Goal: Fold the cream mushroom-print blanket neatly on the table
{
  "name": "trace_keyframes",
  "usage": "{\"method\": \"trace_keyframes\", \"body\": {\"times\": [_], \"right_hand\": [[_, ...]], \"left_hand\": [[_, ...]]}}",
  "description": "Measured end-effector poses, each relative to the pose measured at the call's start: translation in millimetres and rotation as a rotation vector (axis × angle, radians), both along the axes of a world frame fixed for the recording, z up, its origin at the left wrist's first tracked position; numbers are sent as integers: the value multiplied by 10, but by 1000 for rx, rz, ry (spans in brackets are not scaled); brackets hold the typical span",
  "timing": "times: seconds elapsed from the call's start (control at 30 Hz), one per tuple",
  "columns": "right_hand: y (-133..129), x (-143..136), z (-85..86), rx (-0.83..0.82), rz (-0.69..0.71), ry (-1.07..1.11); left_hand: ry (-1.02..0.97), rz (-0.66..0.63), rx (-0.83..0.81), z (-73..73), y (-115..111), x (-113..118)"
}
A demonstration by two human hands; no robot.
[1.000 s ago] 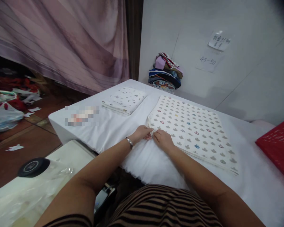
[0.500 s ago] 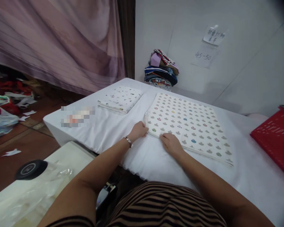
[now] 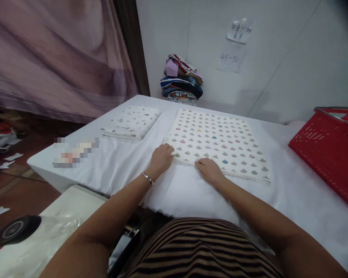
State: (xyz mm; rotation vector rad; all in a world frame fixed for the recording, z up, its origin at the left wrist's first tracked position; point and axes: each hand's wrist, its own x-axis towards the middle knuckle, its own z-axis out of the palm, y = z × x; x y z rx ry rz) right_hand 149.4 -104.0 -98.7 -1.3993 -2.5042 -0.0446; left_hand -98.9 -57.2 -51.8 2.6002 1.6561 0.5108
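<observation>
Our left hand (image 3: 161, 157) at near left corner of patterned cloth (image 3: 213, 144), fingers bent, close together — whether they pinch its edge, we cannot tell. Our right hand (image 3: 210, 170) on cloth's near edge, fingers curled together, tips at hem (grip unclear). Cloth lies flat, layered, along far edge of white-covered table (image 3: 110, 162). Folded white cloth (image 3: 132, 122) near table's far left corner; blurred item (image 3: 74, 153) by left edge; red basket (image 3: 327, 154) on right.

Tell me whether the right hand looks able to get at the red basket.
Probably yes, with a sideways reach: between the right hand and the red basket lie only flat patterned cloth and white tablecloth, nothing upright.
</observation>
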Motion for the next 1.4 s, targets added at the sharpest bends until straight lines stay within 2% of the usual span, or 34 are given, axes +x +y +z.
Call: {"method": "trace_keyframes", "body": {"times": [0.07, 0.13, 0.37, 0.5, 0.73, 0.9, 1.13, 1.4], "right_hand": [[10, -5, 35, -9, 13, 17], [23, -8, 73, -25, 17, 25], [84, -67, 176, -90, -23, 40], [102, -119, 224, -111, -50, -24], [124, -166, 294, -140, -60, -132], [146, -136, 300, -182, -57, -48], [178, -113, 293, -214, -56, 13], [154, -134, 323, -196, -61, -46]], "left_hand": [[55, -258, 35, -29, -5, 41], [69, -394, 11, -71, 23, 66], [-9, -523, -40, -209, 200, 34], [-10, -518, -44, -226, 229, 31], [78, -547, -39, -161, 220, 39], [68, -525, -25, -176, 221, 50], [164, -482, 65, -224, 196, 94], [34, -540, -7, -184, 162, -20]]}}
